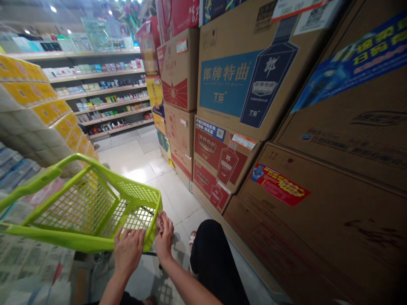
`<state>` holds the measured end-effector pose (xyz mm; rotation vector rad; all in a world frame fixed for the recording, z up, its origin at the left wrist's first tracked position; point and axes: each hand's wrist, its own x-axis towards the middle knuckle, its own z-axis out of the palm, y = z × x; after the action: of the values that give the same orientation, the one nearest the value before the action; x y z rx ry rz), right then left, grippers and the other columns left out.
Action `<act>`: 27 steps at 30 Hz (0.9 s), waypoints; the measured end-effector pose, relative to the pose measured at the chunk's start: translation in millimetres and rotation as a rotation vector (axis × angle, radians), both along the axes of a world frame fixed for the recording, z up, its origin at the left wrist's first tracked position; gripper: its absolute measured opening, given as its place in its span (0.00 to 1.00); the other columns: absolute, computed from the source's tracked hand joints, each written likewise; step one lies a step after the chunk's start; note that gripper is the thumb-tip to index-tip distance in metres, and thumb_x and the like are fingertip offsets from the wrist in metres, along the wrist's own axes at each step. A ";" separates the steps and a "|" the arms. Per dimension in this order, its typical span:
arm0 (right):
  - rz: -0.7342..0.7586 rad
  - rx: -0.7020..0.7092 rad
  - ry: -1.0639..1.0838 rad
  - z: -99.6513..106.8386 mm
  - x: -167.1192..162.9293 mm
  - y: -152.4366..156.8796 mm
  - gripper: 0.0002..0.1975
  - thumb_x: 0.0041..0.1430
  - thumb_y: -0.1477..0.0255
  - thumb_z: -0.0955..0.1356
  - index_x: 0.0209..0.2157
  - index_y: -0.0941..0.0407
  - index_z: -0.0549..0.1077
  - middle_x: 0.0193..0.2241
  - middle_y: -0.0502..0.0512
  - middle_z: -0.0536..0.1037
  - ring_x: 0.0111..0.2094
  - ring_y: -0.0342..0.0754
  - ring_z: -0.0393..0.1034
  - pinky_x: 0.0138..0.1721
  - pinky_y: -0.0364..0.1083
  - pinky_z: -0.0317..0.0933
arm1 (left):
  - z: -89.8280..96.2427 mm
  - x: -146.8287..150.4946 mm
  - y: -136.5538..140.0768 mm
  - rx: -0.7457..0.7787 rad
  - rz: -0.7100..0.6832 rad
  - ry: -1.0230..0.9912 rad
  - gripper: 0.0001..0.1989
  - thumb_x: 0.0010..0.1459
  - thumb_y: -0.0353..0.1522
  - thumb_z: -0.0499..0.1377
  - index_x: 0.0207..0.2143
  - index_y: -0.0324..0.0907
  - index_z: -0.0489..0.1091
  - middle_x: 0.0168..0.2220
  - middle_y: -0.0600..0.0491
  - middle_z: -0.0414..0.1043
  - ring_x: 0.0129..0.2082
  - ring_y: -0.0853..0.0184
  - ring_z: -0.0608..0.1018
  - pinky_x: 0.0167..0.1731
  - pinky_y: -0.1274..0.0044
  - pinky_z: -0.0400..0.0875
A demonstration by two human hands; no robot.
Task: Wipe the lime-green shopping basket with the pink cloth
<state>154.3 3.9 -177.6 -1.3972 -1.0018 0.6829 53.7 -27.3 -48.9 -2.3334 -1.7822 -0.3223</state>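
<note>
A lime-green plastic shopping cart basket (95, 157) with latticed walls sits tilted at the left, and no goods show inside it. The fingers of my left hand (129, 248) curl over its near rim. At the near right corner, my right hand (164, 237) is closed against the outer side of the rim, its fingertips partly hidden. The basket's long handle bar (34, 183) reaches toward the left edge of the view. Below the hands, my bent knee (211, 250) in black trousers shows beside the basket.
Stacked cardboard liquor cartons (229, 91) form a wall on the right. Yellow-and-white packs (38, 110) are piled on the left. Pale floor tiles (140, 163) run between them toward shelves (98, 87) of small goods at the back.
</note>
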 end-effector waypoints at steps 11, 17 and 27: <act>-0.026 0.090 -0.036 1.7 -3.6 -11.8 0.35 0.48 0.84 0.58 0.60 0.53 0.63 0.58 0.59 0.66 0.61 0.50 0.58 0.61 0.53 0.54 | 3.9 -7.4 -8.7 -0.022 -0.045 -0.024 0.17 0.66 0.39 0.47 0.39 0.47 0.75 0.36 0.53 0.79 0.44 0.61 0.75 0.58 0.62 0.53; -0.042 -0.103 0.024 7.1 -4.9 -19.9 0.27 0.52 0.81 0.59 0.55 0.56 0.68 0.52 0.62 0.70 0.56 0.53 0.64 0.58 0.53 0.57 | 2.8 -13.8 -14.2 -0.044 -0.033 -0.063 0.17 0.66 0.39 0.46 0.39 0.48 0.74 0.39 0.54 0.79 0.46 0.62 0.74 0.60 0.62 0.52; 0.045 -0.244 -0.023 -16.1 -15.3 -45.2 0.22 0.48 0.77 0.64 0.47 0.57 0.71 0.45 0.63 0.73 0.51 0.57 0.68 0.54 0.54 0.61 | 2.3 -43.8 -21.7 -0.028 0.073 -0.126 0.17 0.66 0.41 0.46 0.41 0.48 0.73 0.44 0.54 0.77 0.50 0.62 0.72 0.62 0.61 0.49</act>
<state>139.0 -41.3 -193.7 -1.6004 -0.9950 0.8456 9.9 -49.0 -46.6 -2.3071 -1.9350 -0.4449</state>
